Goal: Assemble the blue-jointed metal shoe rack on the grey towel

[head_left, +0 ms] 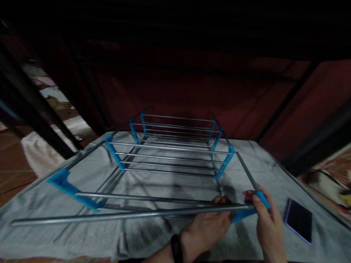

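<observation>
Gry cloth (255,164) | rack (172,148) w/ slvr tubes (137,214) | blu plstc brkts (115,156)

Rods (175,148): metal, smooth, with a dull silvery sheen. Blue brackets (115,156): moulded plastic in appearance, satin finish. Cover sheet (145,239): cloth, matt, slightly rough, creased. Phone (300,222): smooth, glass-like screen. Wristband (176,248): matt, rubber-like.

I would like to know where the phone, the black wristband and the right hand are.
Phone (299,221), head view: middle of its dark screen.
Black wristband (177,249), head view: its visible outer face.
Right hand (270,221), head view: middle of the hand.
</observation>
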The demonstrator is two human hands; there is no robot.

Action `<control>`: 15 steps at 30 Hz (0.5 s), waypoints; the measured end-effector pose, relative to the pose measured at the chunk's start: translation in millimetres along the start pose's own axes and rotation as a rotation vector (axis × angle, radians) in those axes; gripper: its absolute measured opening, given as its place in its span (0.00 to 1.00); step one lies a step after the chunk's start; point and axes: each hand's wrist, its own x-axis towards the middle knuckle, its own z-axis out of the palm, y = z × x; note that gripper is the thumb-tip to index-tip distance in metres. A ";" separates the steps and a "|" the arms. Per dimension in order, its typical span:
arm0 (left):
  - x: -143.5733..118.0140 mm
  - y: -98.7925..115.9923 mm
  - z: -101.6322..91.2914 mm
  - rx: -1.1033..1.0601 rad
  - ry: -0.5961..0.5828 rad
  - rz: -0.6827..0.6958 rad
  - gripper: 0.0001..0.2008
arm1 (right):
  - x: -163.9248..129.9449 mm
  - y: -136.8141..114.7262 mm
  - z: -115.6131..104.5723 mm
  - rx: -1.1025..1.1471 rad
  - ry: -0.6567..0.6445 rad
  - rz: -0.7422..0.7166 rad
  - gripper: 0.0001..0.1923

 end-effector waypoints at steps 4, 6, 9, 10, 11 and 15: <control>-41.1 -7.2 -2.8 -0.033 0.047 0.075 0.20 | 10.4 -13.3 -0.3 0.069 -0.118 0.025 0.31; -50.5 -15.2 -1.4 -0.013 0.034 0.031 0.22 | 14.7 -18.4 1.8 0.077 -0.122 0.042 0.31; -49.2 -26.6 2.0 0.071 -0.027 -0.137 0.25 | 16.8 -21.7 7.2 0.141 -0.107 0.047 0.30; -46.7 -30.0 2.9 0.096 -0.056 -0.170 0.25 | 16.6 -22.0 9.1 0.181 -0.105 0.051 0.30; -44.2 -33.4 3.5 0.112 -0.085 -0.182 0.26 | 16.2 -22.1 10.5 0.220 -0.105 0.059 0.29; -43.5 -49.6 2.2 0.132 -0.112 -0.193 0.26 | 13.5 -21.7 10.6 0.344 -0.112 0.053 0.30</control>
